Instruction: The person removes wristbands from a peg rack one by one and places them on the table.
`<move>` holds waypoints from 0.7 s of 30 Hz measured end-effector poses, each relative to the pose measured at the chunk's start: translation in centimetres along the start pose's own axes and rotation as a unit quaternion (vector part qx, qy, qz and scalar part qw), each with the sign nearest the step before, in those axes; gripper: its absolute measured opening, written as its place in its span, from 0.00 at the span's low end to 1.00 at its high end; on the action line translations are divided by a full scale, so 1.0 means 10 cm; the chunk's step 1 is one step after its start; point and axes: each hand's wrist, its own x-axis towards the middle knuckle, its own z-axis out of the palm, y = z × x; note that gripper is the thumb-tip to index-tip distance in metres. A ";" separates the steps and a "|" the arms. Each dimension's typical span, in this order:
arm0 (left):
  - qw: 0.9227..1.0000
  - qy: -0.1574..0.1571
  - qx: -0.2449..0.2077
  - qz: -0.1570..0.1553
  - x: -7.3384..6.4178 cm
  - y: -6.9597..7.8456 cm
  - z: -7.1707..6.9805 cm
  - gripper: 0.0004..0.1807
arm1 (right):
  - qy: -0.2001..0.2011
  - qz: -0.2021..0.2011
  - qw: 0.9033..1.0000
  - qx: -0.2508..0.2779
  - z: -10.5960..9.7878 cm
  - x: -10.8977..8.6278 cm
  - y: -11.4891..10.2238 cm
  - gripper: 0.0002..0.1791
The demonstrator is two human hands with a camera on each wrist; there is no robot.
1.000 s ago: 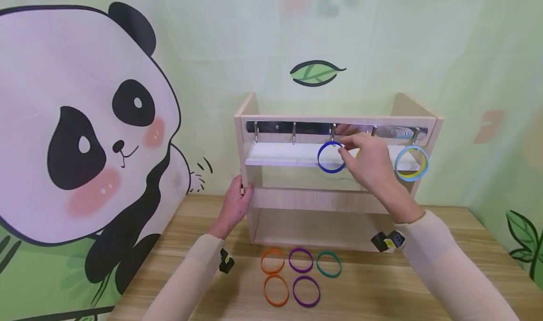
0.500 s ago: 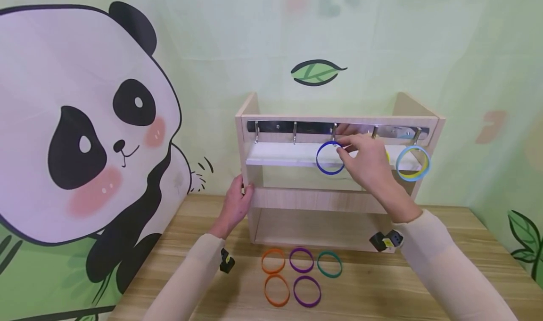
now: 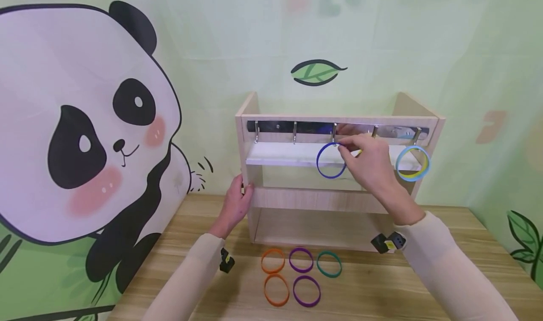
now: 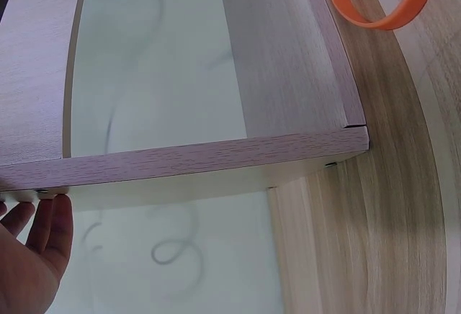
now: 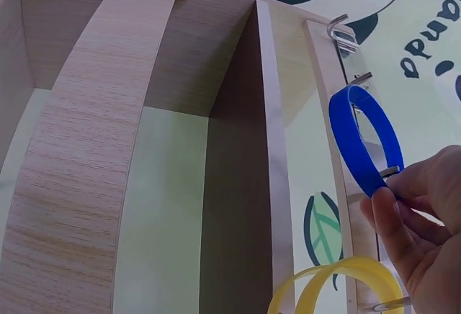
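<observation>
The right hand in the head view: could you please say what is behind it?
Behind the right hand, a sliver of yellow band and the white shelf show, with a hook above. The hand covers most of that band and the hook's tip.

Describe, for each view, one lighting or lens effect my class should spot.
Head view: the metal rail gives mirror-like reflections; left wrist view: the tabletop edge bows, probably from lens distortion; right wrist view: a shelf panel is in dark shade.
</observation>
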 end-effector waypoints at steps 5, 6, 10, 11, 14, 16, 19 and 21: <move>1.000 0.002 0.000 -0.002 0.00 0.00 0.01 0.26 | 0.019 -0.016 1.000 0.009 -0.03 -0.05 -0.01 0.10; 1.000 0.002 0.000 -0.001 0.00 0.00 0.01 0.26 | 0.024 -0.021 0.999 0.011 -0.04 -0.06 -0.01 0.09; 1.000 0.002 0.001 -0.002 0.00 0.00 0.01 0.25 | 0.027 -0.026 0.999 0.015 -0.07 -0.12 -0.01 0.08; 1.000 0.001 0.001 -0.002 0.00 -0.01 0.00 0.26 | 0.026 -0.025 0.999 0.014 -0.08 -0.14 -0.01 0.08; 1.000 0.001 0.002 -0.002 0.00 -0.01 0.00 0.26 | 0.021 -0.026 0.999 0.011 -0.09 -0.20 0.00 0.08; 1.000 0.003 0.002 -0.001 0.00 -0.01 0.00 0.26 | 0.021 -0.035 0.999 0.011 -0.10 -0.23 0.01 0.08; 1.000 0.004 0.003 0.002 0.00 -0.01 0.01 0.26 | 0.020 -0.049 0.999 0.012 -0.10 -0.30 0.04 0.07; 1.000 0.003 0.004 0.003 0.00 0.00 0.01 0.26 | 0.016 -0.054 0.998 0.010 -0.10 -0.34 0.05 0.06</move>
